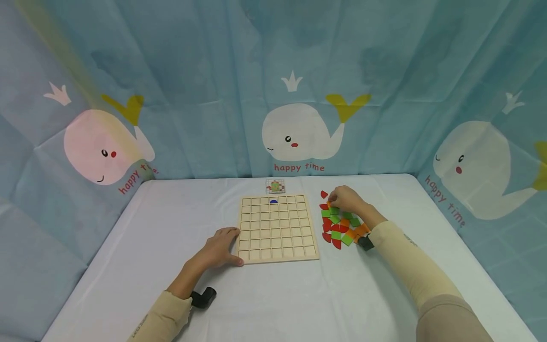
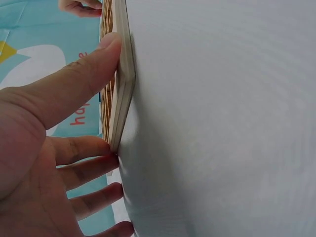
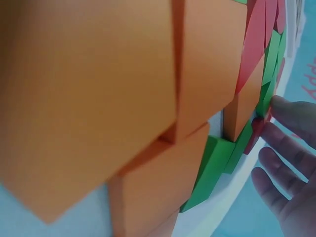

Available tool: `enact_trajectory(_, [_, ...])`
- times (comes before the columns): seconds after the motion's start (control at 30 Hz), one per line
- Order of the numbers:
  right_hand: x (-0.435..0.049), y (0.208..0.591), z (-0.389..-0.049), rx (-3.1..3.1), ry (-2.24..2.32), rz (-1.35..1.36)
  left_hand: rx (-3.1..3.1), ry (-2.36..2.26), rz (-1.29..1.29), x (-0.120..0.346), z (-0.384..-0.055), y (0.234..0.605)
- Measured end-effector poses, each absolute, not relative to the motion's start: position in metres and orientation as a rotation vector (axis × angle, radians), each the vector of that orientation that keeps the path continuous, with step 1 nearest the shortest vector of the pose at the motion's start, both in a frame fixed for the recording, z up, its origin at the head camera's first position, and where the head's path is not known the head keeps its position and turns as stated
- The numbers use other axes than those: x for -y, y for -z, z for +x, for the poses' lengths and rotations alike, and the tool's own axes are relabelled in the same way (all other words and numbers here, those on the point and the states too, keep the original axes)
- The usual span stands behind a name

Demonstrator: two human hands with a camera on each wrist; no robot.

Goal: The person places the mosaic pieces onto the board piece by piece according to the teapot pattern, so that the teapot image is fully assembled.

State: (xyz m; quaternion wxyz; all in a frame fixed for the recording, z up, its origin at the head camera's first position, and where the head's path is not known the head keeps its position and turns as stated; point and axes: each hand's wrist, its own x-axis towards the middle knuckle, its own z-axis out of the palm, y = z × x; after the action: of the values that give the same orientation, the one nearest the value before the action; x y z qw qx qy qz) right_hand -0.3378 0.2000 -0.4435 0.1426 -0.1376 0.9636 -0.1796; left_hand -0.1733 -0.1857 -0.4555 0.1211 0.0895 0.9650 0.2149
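Pale wooden grid board, touched by the spread fingers of the left hand, lies at 8 o'clock from the right hand, grip indeterminable.

Board: pale, matt wood with a smooth, layered-looking edge. Tiles: smooth, evenly coloured faces with a low sheen; core material indeterminate. Worktop: covered in white matt cloth, lightly wrinkled. Curtain: smooth printed cloth, creased, with a faint sheen. Sleeves: soft-looking matt cloth. Wrist cameras: black, apparently plastic. Card: printed, paper-like; finish too small to judge.
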Motion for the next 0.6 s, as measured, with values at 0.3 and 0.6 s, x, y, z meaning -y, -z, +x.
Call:
enact_trajectory(0.3, [-0.2050, 0.4444, -0.3385, -2.766, 0.537, -0.321, -2.817, -0.628, 0.260, 0.1850, -0.1727, 0.4554])
enact_trajectory(0.6, [-0.1985, 0.4430, -0.3385, -2.783, 0.538, -0.424, -2.824, -0.624, 0.272, 0.1851, -0.1721, 0.4545])
